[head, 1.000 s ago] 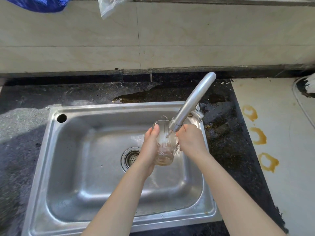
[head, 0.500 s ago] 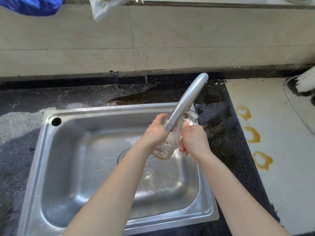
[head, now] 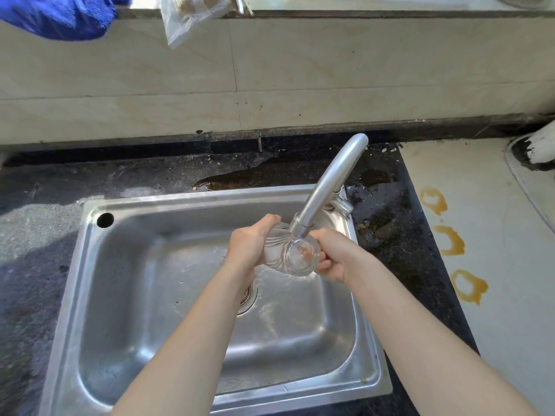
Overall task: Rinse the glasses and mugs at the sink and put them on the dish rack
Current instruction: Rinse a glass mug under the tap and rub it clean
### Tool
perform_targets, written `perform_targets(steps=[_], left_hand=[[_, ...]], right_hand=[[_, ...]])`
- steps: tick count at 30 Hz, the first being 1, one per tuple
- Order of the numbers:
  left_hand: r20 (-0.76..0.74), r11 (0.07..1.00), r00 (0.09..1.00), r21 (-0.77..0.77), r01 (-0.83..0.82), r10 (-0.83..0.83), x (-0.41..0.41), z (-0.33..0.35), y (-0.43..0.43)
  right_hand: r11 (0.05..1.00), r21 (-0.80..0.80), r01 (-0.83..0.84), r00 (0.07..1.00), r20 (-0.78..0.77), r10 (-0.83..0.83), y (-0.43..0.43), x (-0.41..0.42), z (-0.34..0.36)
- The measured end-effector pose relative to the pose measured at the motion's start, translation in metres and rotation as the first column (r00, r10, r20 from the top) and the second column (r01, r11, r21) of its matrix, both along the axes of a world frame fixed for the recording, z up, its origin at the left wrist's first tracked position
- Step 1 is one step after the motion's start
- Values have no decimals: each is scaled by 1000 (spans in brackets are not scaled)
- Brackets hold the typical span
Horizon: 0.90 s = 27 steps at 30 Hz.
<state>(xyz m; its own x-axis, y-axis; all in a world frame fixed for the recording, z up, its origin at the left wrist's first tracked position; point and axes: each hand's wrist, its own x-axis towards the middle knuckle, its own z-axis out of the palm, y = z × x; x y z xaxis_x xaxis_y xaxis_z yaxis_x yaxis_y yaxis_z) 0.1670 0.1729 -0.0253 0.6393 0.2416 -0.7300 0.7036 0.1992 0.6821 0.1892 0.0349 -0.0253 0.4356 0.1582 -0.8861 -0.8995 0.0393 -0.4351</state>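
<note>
Both my left hand (head: 249, 247) and right hand (head: 333, 256) are gripping the tipped glass (head: 297, 257) under the tap (head: 327, 184); I'm rinsing it, next needing the unseen rack.

Clear glass (head: 297, 262) w/ brown bits; sink (head: 186, 199) & tap (head: 330, 178) silver. Counter (head: 90, 181) black, speckled. Cloth (head: 60, 16) far left blue; ring stains (head: 473, 297) right orange.
</note>
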Motion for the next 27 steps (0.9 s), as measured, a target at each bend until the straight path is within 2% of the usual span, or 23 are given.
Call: perform_targets(steps=[3, 5, 7, 10, 12, 14, 16, 18, 19, 20, 22, 24, 25, 27], left_hand=[[-82, 983, 983, -69, -171, 165, -3, -6, 1], [-128, 942, 954, -168, -289, 270, -5, -9, 2], [-131, 905, 923, -186, -382, 362, -6, -9, 2], [-96, 902, 907, -98, -420, 411, -8, -8, -1], [-73, 908, 909, -50, -415, 412, -11, -4, -5], [-64, 907, 907, -46, -419, 416, -13, -1, -5], [-15, 906, 906, -13, -424, 424, -13, 2, -2], [46, 905, 905, 29, -425, 423, -14, 5, -1], [66, 901, 901, 44, -431, 428, -14, 6, -2], [81, 897, 897, 47, -439, 435, -15, 6, -2], [69, 892, 891, 24, -451, 448, -17, 8, -1], [37, 893, 892, 8, -451, 450, -18, 11, 1], [36, 896, 895, 13, -444, 444, -19, 13, 3], [73, 906, 907, 53, -420, 416, -20, 13, 6]], right_hand=[[995, -69, -74, 993, 83, 80, 10, 0, 15], [974, -208, -95, 975, 177, 133, 16, -4, 19], [941, -332, -63, 937, 305, 170, 21, -8, 19], [862, -505, -42, 752, 552, 360, 35, -19, 19], [812, -583, 25, 657, 622, 426, 44, -28, 23], [809, -582, 87, 589, 684, 429, 46, -28, 26], [837, -546, 5, 634, 650, 420, 41, -18, 28], [912, -401, -81, 755, 573, 319, 38, -8, 26], [935, -351, -56, 788, 560, 257, 39, -9, 26], [932, -363, 5, 763, 604, 231, 42, -13, 26], [847, -513, 138, 611, 718, 335, 51, -27, 25], [775, -609, 171, 532, 719, 448, 54, -39, 20], [790, -593, 155, 548, 717, 430, 55, -40, 20], [887, -453, 84, 703, 658, 269, 52, -34, 29]])
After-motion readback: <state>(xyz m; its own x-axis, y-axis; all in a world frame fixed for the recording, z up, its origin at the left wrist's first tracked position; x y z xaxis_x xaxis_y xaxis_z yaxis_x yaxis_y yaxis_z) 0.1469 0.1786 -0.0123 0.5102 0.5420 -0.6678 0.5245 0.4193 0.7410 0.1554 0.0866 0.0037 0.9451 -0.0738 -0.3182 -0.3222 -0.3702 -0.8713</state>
